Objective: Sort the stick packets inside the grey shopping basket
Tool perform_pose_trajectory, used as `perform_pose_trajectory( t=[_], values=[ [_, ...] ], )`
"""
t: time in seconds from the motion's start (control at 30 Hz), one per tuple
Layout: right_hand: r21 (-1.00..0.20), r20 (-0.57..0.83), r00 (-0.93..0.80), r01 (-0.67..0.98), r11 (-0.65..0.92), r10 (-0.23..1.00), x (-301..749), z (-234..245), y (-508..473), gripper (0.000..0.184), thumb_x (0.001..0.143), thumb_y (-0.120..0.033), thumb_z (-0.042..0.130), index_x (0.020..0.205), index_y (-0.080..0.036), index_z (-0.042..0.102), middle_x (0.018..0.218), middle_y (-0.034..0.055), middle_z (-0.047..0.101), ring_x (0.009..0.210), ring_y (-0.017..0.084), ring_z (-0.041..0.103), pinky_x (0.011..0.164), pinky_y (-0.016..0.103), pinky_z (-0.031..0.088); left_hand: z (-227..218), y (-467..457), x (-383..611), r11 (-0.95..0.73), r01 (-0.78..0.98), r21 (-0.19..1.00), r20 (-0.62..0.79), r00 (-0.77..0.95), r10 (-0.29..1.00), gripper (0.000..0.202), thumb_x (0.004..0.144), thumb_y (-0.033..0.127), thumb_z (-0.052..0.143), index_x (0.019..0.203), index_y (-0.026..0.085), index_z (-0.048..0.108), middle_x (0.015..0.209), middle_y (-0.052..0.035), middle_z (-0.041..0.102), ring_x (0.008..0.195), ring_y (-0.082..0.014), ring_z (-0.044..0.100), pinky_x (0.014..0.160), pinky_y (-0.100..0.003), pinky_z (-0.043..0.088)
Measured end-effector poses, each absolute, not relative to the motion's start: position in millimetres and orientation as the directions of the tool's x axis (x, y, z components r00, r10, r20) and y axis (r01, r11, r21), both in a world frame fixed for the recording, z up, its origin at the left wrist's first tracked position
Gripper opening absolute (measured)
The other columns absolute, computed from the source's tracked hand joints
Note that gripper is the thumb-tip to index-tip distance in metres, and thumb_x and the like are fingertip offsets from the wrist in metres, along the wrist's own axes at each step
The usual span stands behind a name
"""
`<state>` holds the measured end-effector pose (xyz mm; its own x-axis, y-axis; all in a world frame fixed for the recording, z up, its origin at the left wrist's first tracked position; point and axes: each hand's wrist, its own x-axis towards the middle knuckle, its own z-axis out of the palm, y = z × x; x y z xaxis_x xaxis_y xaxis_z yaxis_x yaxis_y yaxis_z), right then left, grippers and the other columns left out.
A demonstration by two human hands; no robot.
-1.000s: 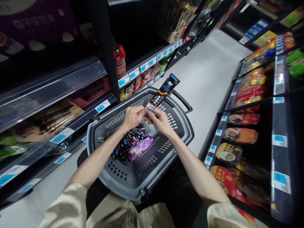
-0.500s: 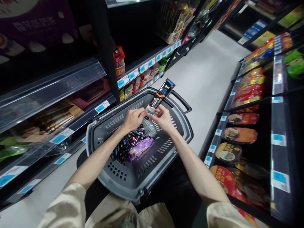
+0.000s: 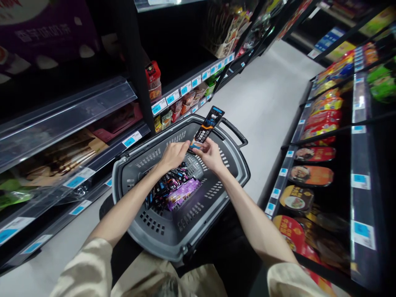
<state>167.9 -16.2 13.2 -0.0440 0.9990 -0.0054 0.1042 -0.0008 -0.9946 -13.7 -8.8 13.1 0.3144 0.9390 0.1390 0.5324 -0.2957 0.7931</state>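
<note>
Both hands meet over a grey plastic shopping basket (image 3: 154, 225) held in front of me. My left hand (image 3: 173, 155) and my right hand (image 3: 210, 154) pinch the lower end of a long black sachet (image 3: 207, 126) with orange and blue print. The sachet sticks up and to the right, above the basket's far rim. Inside the basket lies a pile of similar black sachets (image 3: 162, 187) and a purple packet (image 3: 182, 194).
Dark store shelves with blue price tags (image 3: 175, 97) line the left side, holding boxes and snack packs. On the right, a shelf (image 3: 309, 173) carries red and orange bowl meals. A pale floor aisle (image 3: 266, 95) runs ahead between them. The basket's black handle (image 3: 236, 132) lies at its far rim.
The hands and the sachet have sunk a little toward the basket. The sachet's top has come lower and slightly left.
</note>
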Motion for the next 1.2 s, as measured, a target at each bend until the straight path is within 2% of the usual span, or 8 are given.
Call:
perform_pose_trajectory(
  t=[0.13,0.27,0.47,0.6,0.83,0.93,1.1,1.2],
  values=[
    [-0.999,-0.028,-0.051,0.044,-0.025,0.998,164.3,19.0,-16.7,0.049,0.064,-0.040,0.093,0.102,-0.022,0.067,0.105,0.0083,0.079,0.099,0.027,0.075,0.092,0.043,0.059,9.8,-6.7,-14.5,-0.275,0.466,0.841,0.149,0.290,0.945,0.058,0.108,0.051,0.031,0.068,0.020,0.060,0.060,-0.0038,0.063,0.061,-0.0174,0.058,0.065,-0.030,0.038],
    [-0.998,-0.058,-0.063,-0.017,-0.059,0.996,161.0,23.4,-19.8,0.051,0.062,-0.038,0.095,0.101,-0.021,0.068,0.106,0.0079,0.080,0.098,0.026,0.076,0.096,0.044,0.058,13.5,-4.8,-15.6,-0.239,0.390,0.889,0.149,0.245,0.958,0.053,0.106,0.049,0.036,0.071,0.018,0.061,0.060,-0.0007,0.058,0.062,-0.0149,0.054,0.066,-0.028,0.038],
    [-0.998,-0.068,-0.053,0.009,-0.068,0.996,158.2,30.5,-23.8,0.049,0.061,-0.038,0.096,0.099,-0.020,0.070,0.099,0.0067,0.080,0.082,0.022,0.073,0.081,0.039,0.060,24.4,-6.1,-15.8,-0.239,0.318,0.918,0.176,0.213,0.961,0.042,0.099,0.048,0.050,0.072,0.018,0.061,0.060,0.0041,0.043,0.060,-0.0112,0.041,0.061,-0.027,0.031],
    [-0.995,-0.084,-0.039,-0.045,-0.086,0.996,156.9,32.7,-23.6,0.054,0.060,-0.039,0.096,0.103,-0.021,0.069,0.101,0.0070,0.080,0.084,0.021,0.073,0.076,0.035,0.059,22.9,-5.7,-15.3,-0.223,0.263,0.939,0.169,0.212,0.963,0.036,0.095,0.050,0.058,0.082,0.018,0.067,0.060,0.0058,0.044,0.057,-0.0106,0.040,0.059,-0.026,0.031],
    [-0.998,-0.055,0.051,-0.007,-0.055,0.997,161.6,30.0,-20.5,0.052,0.064,-0.045,0.094,0.104,-0.022,0.068,0.087,0.0012,0.076,0.066,0.013,0.062,0.068,0.029,0.055,13.2,-2.2,-14.7,-0.249,0.291,0.924,0.192,0.210,0.959,0.025,0.094,0.042,0.062,0.090,0.019,0.070,0.058,0.0072,0.045,0.055,-0.0105,0.041,0.058,-0.025,0.033],
    [-0.998,-0.067,0.033,0.002,-0.067,0.997,162.9,29.2,-19.6,0.053,0.065,-0.046,0.094,0.105,-0.023,0.068,0.091,0.0019,0.076,0.072,0.015,0.065,0.074,0.031,0.056,13.0,-2.0,-14.5,-0.254,0.316,0.914,0.192,0.214,0.958,0.023,0.094,0.040,0.061,0.089,0.019,0.069,0.057,0.0070,0.046,0.055,-0.0107,0.042,0.059,-0.025,0.033],
    [-0.991,-0.124,0.038,-0.053,-0.122,0.992,162.7,29.1,-18.3,0.050,0.066,-0.049,0.093,0.103,-0.022,0.071,0.106,0.0059,0.079,0.096,0.020,0.073,0.091,0.035,0.057,13.5,-2.4,-14.6,-0.259,0.349,0.900,0.187,0.228,0.956,0.025,0.095,0.040,0.060,0.088,0.018,0.069,0.056,0.0068,0.048,0.054,-0.0106,0.043,0.059,-0.026,0.032],
    [-0.986,-0.146,0.061,-0.093,-0.141,0.987,163.1,28.7,-18.0,0.049,0.063,-0.048,0.095,0.098,-0.021,0.075,0.103,0.0067,0.080,0.097,0.021,0.074,0.095,0.036,0.057,13.7,-2.7,-15.5,-0.253,0.356,0.900,0.175,0.237,0.956,0.025,0.094,0.039,0.061,0.087,0.017,0.070,0.056,0.0067,0.048,0.053,-0.0103,0.042,0.059,-0.026,0.032]
  ],
)
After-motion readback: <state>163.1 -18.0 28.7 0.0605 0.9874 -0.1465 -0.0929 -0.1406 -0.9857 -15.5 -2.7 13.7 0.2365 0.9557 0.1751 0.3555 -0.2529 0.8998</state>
